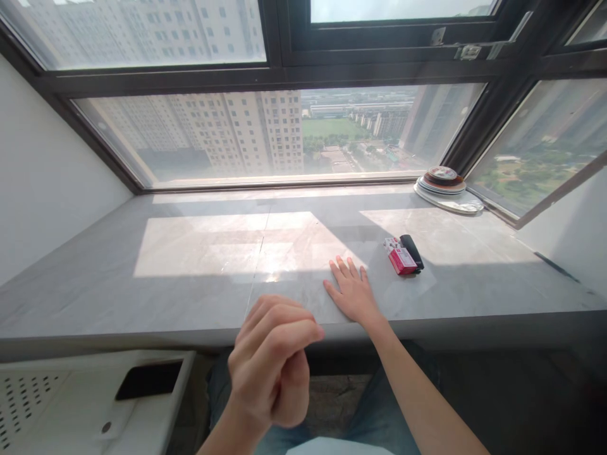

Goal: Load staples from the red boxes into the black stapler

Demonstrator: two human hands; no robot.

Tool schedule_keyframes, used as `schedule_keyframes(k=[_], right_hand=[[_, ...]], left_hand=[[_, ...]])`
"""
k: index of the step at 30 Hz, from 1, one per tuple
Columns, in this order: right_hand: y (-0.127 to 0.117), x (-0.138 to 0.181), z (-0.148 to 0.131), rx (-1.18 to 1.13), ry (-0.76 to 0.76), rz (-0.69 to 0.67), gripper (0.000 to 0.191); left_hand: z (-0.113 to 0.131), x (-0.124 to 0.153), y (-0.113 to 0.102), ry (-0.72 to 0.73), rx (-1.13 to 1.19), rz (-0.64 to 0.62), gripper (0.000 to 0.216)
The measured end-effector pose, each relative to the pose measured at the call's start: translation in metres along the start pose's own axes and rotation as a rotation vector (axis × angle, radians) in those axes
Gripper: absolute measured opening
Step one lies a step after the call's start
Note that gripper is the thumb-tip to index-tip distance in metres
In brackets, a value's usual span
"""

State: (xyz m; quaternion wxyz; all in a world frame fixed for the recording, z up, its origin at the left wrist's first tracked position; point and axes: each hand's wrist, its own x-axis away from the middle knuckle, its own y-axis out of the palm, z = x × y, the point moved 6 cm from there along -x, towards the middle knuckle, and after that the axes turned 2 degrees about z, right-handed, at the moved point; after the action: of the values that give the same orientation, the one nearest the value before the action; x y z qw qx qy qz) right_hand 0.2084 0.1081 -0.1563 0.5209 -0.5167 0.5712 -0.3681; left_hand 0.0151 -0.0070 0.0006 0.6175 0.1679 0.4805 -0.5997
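My right hand (pixel 353 292) lies flat and open on the grey stone windowsill (pixel 203 253), fingers stretched toward the window. A red and white cigarette pack (pixel 400 256) and a black lighter (pixel 411 251) lie side by side just to its right, not touched. My left hand (pixel 272 360) hovers in front of the sill's edge, raised above my lap, fingers curled loosely inward. Nothing shows inside them.
A stack of plates (pixel 444 187) sits at the sill's far right corner by an open window pane. At lower left stands a white perforated surface (pixel 57 398) with a black phone (pixel 148 379) on it. Sunlit patches cross the sill.
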Motion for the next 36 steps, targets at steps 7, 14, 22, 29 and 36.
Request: schedule_keyframes(k=[7,14,22,29,36], right_hand=[[-0.001,0.001,-0.001,-0.013,0.002,0.012,0.063],[-0.002,0.001,0.0,-0.041,0.012,0.003,0.063],[-0.004,0.001,0.001,-0.058,0.006,-0.006,0.064],[-0.004,0.001,0.001,-0.046,0.007,0.001,0.065],[-0.003,0.001,0.002,-0.048,0.009,-0.012,0.064]], left_hand=[[-0.15,0.033,0.079,-0.359,-0.544,-0.467,0.053],[-0.159,0.05,0.084,-0.373,-0.651,-0.551,0.058],[-0.161,0.049,0.085,-0.363,-0.659,-0.55,0.058],[-0.162,0.05,0.084,-0.369,-0.65,-0.549,0.057],[-0.162,0.05,0.084,-0.375,-0.628,-0.535,0.057]])
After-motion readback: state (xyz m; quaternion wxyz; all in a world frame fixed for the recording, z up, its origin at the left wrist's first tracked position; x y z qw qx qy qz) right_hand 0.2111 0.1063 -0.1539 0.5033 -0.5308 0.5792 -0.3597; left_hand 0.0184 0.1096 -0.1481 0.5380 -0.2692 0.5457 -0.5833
